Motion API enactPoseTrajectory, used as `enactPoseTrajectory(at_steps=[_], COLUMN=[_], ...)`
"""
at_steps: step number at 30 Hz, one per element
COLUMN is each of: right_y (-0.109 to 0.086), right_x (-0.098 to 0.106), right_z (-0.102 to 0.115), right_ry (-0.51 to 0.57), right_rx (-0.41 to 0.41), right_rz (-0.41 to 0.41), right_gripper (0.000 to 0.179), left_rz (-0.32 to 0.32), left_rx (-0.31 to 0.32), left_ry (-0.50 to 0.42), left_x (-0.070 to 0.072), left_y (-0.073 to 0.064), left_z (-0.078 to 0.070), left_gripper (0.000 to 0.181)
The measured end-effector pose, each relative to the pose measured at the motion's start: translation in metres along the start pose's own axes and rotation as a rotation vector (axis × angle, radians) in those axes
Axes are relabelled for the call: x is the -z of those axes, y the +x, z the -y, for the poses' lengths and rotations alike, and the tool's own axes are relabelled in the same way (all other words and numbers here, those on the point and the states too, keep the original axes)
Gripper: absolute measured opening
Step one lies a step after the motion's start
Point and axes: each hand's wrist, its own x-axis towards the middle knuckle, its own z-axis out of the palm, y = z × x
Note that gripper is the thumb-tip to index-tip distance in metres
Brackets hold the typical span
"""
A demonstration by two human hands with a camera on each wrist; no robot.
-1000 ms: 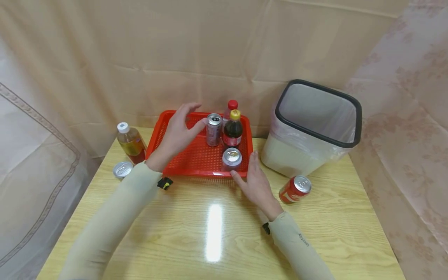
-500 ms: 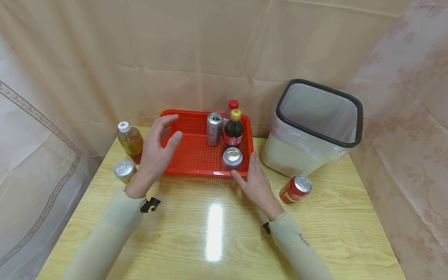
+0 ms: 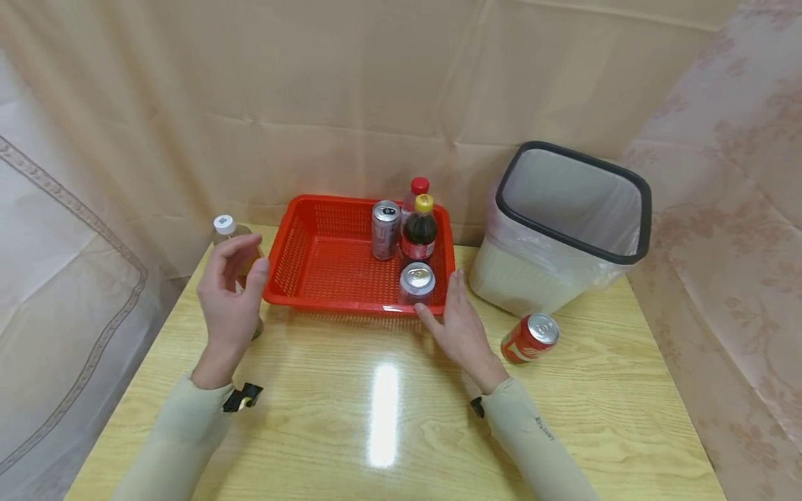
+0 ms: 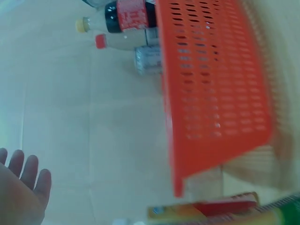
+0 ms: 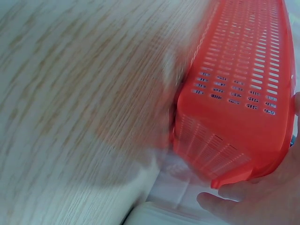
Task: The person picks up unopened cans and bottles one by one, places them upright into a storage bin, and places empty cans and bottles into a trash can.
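Observation:
My left hand (image 3: 228, 306) is raised at the left, fingers curved and thumb apart, with nothing in it. Behind it, partly covered, stands a white-capped bottle (image 3: 224, 225) of brown drink. A yellow-and-green drink can (image 4: 283, 215) shows at the lower edge of the left wrist view; in the head view the hand hides most of it. My right hand (image 3: 464, 334) rests at the right front corner of a red plastic basket (image 3: 332, 278), thumb at the front rim and straight fingers along the side. Inside are a tall silver can (image 3: 385, 233), a short can (image 3: 417, 282) and a yellow-capped cola bottle (image 3: 419, 233).
A red-capped bottle (image 3: 418, 188) stands behind the cola bottle in the basket. To the right is a bin (image 3: 520, 278) with a black rim and a plastic liner. A red drink can (image 3: 529, 339) stands on the wooden table (image 3: 301, 431) before it. Curtains hang behind.
My left hand has moved left and toward me, from beside the silver can in the basket to in front of the white-capped bottle. The right hand keeps its place at the basket corner.

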Motion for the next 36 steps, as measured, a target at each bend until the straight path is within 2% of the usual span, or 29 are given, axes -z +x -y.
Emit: enactPoseTrajectory(at_steps=[6,10,14,17,21,26,29,36], right_y=[0.0,0.001,0.001,0.001,0.0,0.0,0.0,0.0], right_x=[0.001,0.001,0.001,0.001,0.001,0.001,0.0,0.0], right_z=[0.001,0.001,0.0,-0.001,-0.001,-0.002,-0.001,0.0], right_ry=[0.007,0.004,0.004,0.005,0.007,0.005,0.005,0.002], right_rx=[-0.011,-0.011,-0.025,-0.03,-0.026,-0.021,-0.024,-0.015], right_rz=[0.005,0.006,0.014,0.016,0.013,0.016,0.018,0.018], right_gripper=[0.107,0.107,0.108,0.108,0.107,0.11,0.11,0.108], left_rz=[-0.133,-0.218,-0.253,-0.242,-0.181,-0.093,-0.067,-0.037], left_rx=[0.035,0.053,0.048,0.101,0.256,0.427,0.491,0.575], left_ry=[0.013,0.015,0.038,0.095,0.197,0.24,0.222,0.228], left_x=[0.016,0.019,0.023,0.031,0.043,0.05,0.051,0.053], left_y=[-0.012,-0.019,-0.024,-0.027,-0.033,-0.038,-0.039,-0.042], left_z=[0.014,0.01,0.009,0.024,0.047,0.06,0.064,0.077], left_gripper=[0.034,0.035,0.042,0.056,0.077,0.093,0.096,0.096])
